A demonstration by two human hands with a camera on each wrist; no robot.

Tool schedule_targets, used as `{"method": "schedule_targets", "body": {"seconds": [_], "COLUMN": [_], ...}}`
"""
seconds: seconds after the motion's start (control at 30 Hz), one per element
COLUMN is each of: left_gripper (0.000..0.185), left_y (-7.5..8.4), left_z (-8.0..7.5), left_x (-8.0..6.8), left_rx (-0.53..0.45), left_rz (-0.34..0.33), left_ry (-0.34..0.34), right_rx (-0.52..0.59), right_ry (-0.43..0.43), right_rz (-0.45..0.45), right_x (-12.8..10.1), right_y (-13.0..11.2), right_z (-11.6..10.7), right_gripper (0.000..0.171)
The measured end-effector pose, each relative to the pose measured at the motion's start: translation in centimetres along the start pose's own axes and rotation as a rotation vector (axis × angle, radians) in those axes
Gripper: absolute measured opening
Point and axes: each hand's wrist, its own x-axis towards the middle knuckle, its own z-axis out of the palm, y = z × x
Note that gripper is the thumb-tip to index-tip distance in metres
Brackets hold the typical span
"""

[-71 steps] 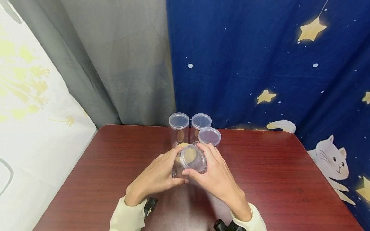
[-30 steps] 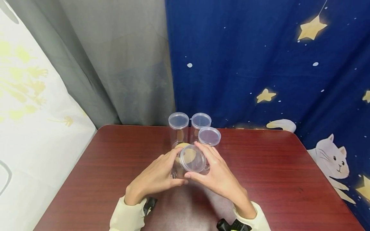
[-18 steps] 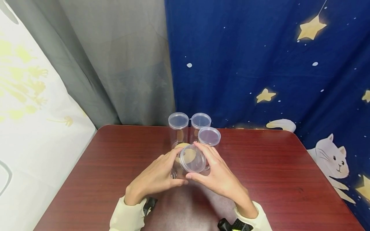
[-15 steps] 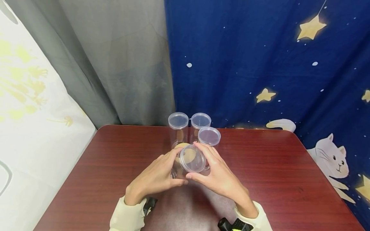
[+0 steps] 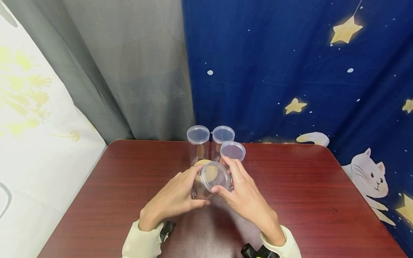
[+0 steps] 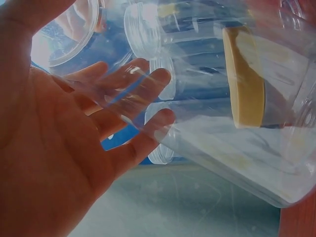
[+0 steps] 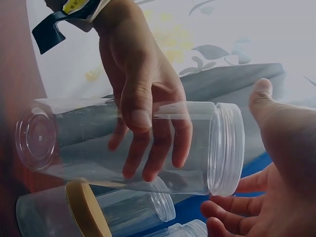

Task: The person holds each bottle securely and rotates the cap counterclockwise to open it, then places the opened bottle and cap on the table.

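My left hand (image 5: 174, 195) grips a clear plastic jar (image 7: 197, 158) round its body, thumb on the near side and fingers on the far side. The jar is tilted, its clear ribbed lid (image 5: 215, 176) toward my right hand (image 5: 243, 190). That hand is spread about the lid; in the right wrist view its thumb stands apart from the lid, while its fingers are close to the rim, contact unclear. The held jar looks empty. Just behind it is a tan disc-shaped lid (image 7: 85, 210), apparently on another clear jar, partly hidden in the head view.
Three more lidded clear jars stand close behind my hands: one at left (image 5: 198, 138), one in the middle (image 5: 223, 138), and a nearer one (image 5: 233, 151) by my right fingers. The reddish-brown table (image 5: 135, 172) ends at grey and blue curtains.
My right hand has loosened and shifted its fingers: the thumb has moved up and right along the lid, the fingertips back toward the nearer jar. The left hand and jar stay put.
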Motion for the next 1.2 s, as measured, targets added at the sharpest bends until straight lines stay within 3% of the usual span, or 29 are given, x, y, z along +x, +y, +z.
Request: {"method": "schedule_targets", "body": {"seconds": [0.4,0.93,1.2], "left_gripper": [0.093,0.094,0.092], "left_y": [0.21,0.01,0.01], "left_z": [0.21,0.11,0.09], "left_x": [-0.02,0.05,0.05], "left_rx": [0.033,0.028,0.006], "left_rz": [0.028,0.015,0.006], "left_ry": [0.017,0.003,-0.004], "right_rx": [-0.042,-0.056,0.007], "right_ry": [-0.019,-0.075,-0.107], "right_rz": [0.07,-0.024,-0.006], "right_x": [-0.19,0.07,0.15], "right_y": [-0.45,-0.09,-0.13], "right_z": [0.28,-0.02,-0.24], "right_gripper": [0.078,0.076,0.078]}}
